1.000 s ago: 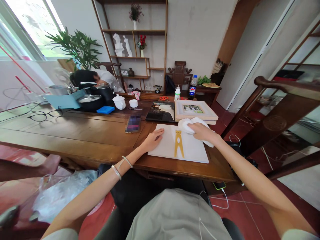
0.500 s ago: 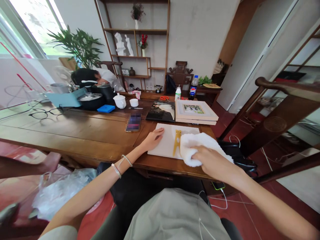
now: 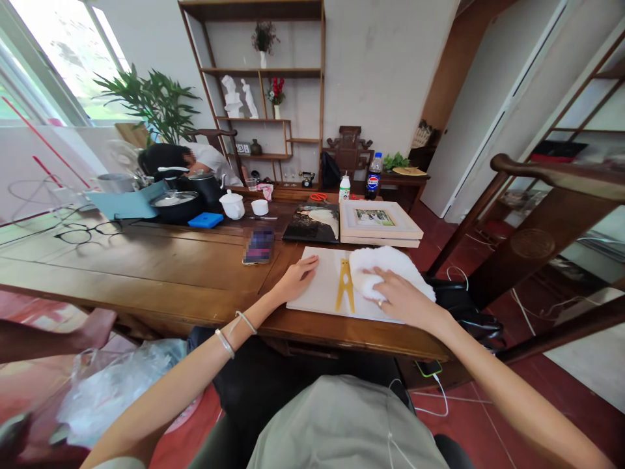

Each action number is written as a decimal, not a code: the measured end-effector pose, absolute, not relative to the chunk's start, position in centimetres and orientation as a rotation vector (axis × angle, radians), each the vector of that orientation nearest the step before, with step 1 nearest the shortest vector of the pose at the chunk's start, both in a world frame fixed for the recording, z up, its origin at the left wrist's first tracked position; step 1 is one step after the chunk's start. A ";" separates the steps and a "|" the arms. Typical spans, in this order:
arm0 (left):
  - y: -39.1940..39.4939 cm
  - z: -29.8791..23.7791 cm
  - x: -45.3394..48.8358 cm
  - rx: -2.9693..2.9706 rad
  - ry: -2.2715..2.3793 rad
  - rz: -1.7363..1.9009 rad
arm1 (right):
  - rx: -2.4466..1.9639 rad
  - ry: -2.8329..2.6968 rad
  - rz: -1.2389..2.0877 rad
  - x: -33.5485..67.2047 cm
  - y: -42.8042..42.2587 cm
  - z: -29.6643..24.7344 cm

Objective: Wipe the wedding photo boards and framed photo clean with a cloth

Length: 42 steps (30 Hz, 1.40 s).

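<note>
A flat white board lies near the table's front edge, with a yellow A-shaped figure at its middle. My left hand rests on the board's left part, fingers stretched out flat, holding nothing. Over the right part of the board spreads a fluffy white towel. My right hand presses on this towel with its fingers on the near left side of it, just right of the yellow figure. The towel hides the board's right side.
Behind the board lie a dark picture and a stack of white frames. A phone is left of them. Farther back stand a cola bottle, a white teapot and a black pan. A person leans at the far left.
The towel has shifted up and flattened, and my right hand's fingers are more spread on it. More of the yellow figure now shows. My left hand stays on the board.
</note>
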State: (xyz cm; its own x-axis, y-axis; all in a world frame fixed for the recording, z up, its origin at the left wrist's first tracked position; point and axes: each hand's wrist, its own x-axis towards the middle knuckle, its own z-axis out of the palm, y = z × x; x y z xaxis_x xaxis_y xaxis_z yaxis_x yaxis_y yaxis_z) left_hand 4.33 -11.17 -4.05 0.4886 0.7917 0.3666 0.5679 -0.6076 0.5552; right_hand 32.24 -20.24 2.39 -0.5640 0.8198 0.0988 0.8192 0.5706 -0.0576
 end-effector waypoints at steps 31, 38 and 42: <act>-11.1 -4.3 4.5 2.387 1.142 0.891 | -1.563 -2.572 0.061 30.3 -24.3 3.2; -11.1 -4.2 4.4 2.388 1.141 0.873 | -1.629 -2.453 -0.141 30.8 -13.9 0.9; -11.1 -4.3 4.4 2.395 1.148 0.861 | -1.588 -2.484 -0.140 30.6 -14.2 1.0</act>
